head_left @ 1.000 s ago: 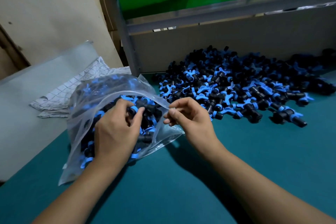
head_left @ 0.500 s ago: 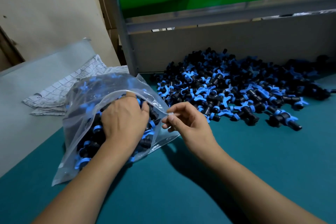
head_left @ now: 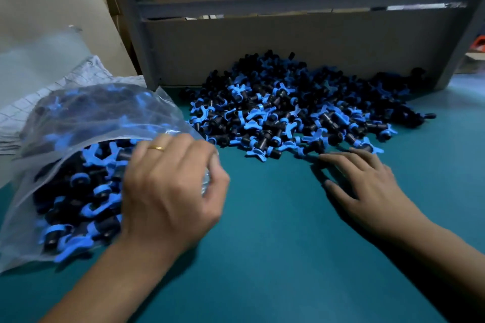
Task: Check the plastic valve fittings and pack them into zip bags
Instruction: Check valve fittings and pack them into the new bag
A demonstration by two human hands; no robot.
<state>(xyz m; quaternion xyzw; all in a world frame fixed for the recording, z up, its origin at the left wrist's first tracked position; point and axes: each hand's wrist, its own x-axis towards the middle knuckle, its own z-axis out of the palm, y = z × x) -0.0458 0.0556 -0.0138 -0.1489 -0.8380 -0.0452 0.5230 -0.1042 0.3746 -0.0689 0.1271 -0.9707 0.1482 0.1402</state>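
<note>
The left hand (head_left: 168,191) has its fingers curled over the open mouth of the clear plastic zip bag (head_left: 99,115), pinching its edge — the bag, stuffed with black-and-blue fittings, lies on the teal table mat (head_left: 275,257). The right hand (head_left: 367,186) holds nothing, fingers spread and relaxed, tips at the near edge of the loose heap of black plastic valve fittings with blue handles (head_left: 294,107), piled against a grey cardboard wall (head_left: 288,39).

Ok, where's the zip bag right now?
In the head view the zip bag lies at the left on the green table, its mouth gripped by the left hand, left of the loose fittings pile.
</note>
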